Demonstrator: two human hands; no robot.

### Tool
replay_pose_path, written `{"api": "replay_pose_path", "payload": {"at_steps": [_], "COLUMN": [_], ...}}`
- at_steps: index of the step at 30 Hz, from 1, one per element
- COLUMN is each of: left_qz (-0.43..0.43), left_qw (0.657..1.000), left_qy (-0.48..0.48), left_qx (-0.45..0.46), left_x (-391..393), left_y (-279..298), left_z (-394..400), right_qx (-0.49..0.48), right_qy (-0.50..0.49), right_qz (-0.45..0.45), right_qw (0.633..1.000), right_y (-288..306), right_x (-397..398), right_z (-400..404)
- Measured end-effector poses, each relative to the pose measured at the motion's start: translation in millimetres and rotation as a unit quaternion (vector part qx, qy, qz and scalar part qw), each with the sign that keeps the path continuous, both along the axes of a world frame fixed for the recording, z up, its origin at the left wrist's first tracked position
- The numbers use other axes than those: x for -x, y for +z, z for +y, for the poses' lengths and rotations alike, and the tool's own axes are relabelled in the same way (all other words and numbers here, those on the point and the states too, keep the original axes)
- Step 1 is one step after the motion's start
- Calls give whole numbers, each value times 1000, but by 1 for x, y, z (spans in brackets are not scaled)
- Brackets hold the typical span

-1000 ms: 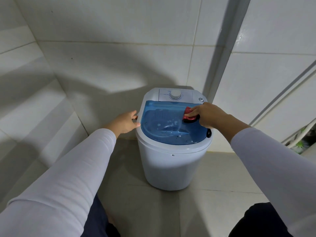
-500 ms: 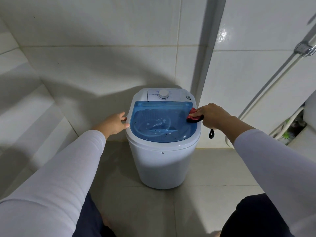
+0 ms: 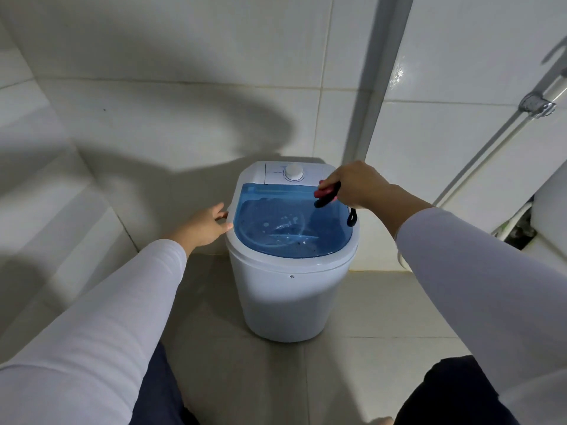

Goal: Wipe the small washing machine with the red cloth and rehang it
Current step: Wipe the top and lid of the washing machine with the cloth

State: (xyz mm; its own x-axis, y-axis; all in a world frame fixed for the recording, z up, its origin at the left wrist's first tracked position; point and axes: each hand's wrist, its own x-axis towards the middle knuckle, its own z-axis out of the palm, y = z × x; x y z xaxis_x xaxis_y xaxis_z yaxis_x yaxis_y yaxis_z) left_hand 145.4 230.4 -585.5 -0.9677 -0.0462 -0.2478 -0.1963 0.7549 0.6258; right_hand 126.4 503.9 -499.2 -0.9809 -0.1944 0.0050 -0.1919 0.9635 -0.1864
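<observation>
Sliding back now toward the control panel (image 3: 294,174), that right hand (image 3: 357,185), up from the lid's right edge where it was half a second ago, fingers curled tight around the red cloth (image 3: 326,192) and pressing it on the rear right corner of the blue lid (image 3: 288,222). Showing only as a small red wad with a dark edge poking out under the knuckles, mostly hidden by the hand itself. Dangling just below the wrist, a black loop (image 3: 351,216) hanging over the lid's right rim. Standing on the tiled floor (image 3: 383,305), tight against the back wall, the small washing machine (image 3: 288,296): white rounded tub, translucent blue lid closed, water droplets and dark specks glinting on it, white dial (image 3: 294,172) centred on the panel behind. Holding steady on the other side, the left hand (image 3: 208,223), fingers relaxed and resting against the machine's left rim, thumb touching the white edge beside the lid. Crowding the lower corners, white sleeves and dark trousers. Running up the right side, a slanted metal pipe (image 3: 503,133) with a chrome bracket (image 3: 535,105), well apart from the machine. Falling across the wall tiles behind, a broad dark shadow.
</observation>
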Motion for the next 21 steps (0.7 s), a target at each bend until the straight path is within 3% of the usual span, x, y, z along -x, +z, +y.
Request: {"api": "replay_pose_path", "payload": {"at_steps": [6, 12, 21], "left_qz": [7, -28, -10], "left_qw": [994, 981, 983], "left_qy": [11, -9, -33], "left_qx": [-106, -193, -181], "left_x": [-8, -14, -12], "left_y": [-17, -25, -28], "left_z": [-9, -20, -23], "right_qx": [14, -77, -98], "right_qy": [60, 148, 165], "right_qz": [7, 14, 5], "right_qw": [998, 986, 981], "right_y": [2, -20, -44], "right_x": [2, 9, 16], "right_z": [-68, -122, -140]}}
